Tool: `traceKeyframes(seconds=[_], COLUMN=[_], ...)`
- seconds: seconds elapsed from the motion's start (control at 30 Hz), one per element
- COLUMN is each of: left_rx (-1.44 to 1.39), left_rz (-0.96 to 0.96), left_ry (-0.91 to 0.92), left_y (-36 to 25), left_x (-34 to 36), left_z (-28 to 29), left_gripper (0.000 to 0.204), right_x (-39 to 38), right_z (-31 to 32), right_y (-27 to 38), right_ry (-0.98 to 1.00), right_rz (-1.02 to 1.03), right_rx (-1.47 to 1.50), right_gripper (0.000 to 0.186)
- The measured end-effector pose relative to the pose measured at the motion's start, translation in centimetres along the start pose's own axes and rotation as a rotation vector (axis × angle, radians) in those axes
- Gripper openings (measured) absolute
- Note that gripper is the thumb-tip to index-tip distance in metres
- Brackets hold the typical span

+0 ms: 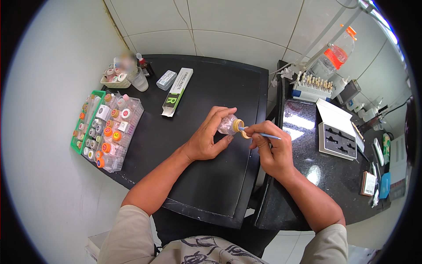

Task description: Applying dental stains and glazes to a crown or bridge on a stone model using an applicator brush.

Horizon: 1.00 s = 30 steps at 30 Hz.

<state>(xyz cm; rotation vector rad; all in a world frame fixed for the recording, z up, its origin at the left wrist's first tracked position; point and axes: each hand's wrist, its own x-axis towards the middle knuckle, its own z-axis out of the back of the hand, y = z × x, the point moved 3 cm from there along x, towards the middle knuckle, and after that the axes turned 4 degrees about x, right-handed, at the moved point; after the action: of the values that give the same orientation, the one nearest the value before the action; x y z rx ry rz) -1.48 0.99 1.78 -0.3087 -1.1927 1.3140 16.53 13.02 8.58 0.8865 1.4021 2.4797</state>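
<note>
My left hand (pixel 206 141) is wrapped round a small clear plastic bottle (pixel 227 124), tilted over the black table (pixel 198 185) with its yellowish open mouth toward the right. My right hand (pixel 276 152) grips a slim light-blue stick (pixel 270 136), whose left end is at or inside the bottle's mouth. A pale round cap or lid (pixel 245 135) shows just below that mouth by my right fingers; whether they hold it or it is joined to the bottle, I cannot tell. The bottle's contents are unclear.
Baskets of jars (pixel 116 154), a plastic cup (pixel 140 81), dark bottle (pixel 146 68), long carton (pixel 177 92) and small case (pixel 166 80) sit left and back. The right granite counter (pixel 285 202) holds an open case (pixel 337 141), tooth-shaped sample rack (pixel 310 90) and large bottle (pixel 334 55).
</note>
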Motion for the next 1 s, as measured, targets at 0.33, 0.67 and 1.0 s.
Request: traceKeyframes(seconds=[0.33, 0.67, 1.0], left_rx=[-0.059, 0.014, -0.116], left_rz=[0.009, 0.025, -0.028], left_ry=[-0.024, 0.031, -0.055], left_y=[2.0, -0.3, 2.3], left_x=[-0.5, 0.1, -0.7], left_z=[-0.5, 0.3, -0.7], left_gripper=[0.072, 0.074, 0.055], right_x=[0.1, 0.1, 0.1], right_z=[-0.3, 0.0, -0.1], right_y=[-0.1, 0.5, 0.5], right_ry=[-0.030, -0.039, 0.006], right_rz=[0.102, 0.007, -0.008], right_rx=[0.036, 0.044, 0.030], right_gripper=[0.013, 0.016, 0.015])
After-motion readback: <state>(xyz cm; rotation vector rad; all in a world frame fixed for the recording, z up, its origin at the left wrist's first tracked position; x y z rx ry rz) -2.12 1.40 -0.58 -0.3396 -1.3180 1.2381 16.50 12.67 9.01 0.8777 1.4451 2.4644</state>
